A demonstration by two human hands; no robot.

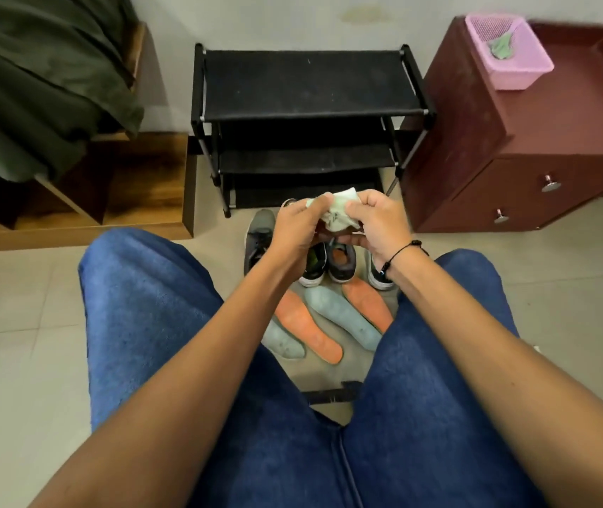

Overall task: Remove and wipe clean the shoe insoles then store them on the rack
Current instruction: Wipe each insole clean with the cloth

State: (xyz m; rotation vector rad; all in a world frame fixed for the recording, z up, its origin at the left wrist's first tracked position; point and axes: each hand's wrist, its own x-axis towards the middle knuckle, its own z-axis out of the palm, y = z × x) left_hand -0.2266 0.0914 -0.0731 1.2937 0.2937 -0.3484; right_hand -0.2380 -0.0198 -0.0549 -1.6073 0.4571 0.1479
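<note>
At the centre of the frame both hands meet over the shoes. The left hand (298, 225) and the right hand (377, 225) each have fingers curled tight on a crumpled pale green cloth (336, 214), thumbs pinching its top edge; a dark reddish strip shows under the cloth, too hidden to tell what it is.

Beyond them, upper centre, stands the black three-shelf fabric shoe rack (307, 86) against the pale wall. A maroon wooden drawer cabinet (512, 148) fills the upper right, with a pink plastic mesh basket (509, 53) on top. A brown wooden shelf unit (138, 185) draped with dark green fabric (36, 78) takes the upper left.

On the grey tiled floor (25, 342), just below the hands, sit a grey sneaker (258, 236) and dark sneakers (340, 262). Nearer, between the blue-jeaned knees, lie two orange foam insoles (307, 330) and two light blue insoles (344, 317), side by side.
</note>
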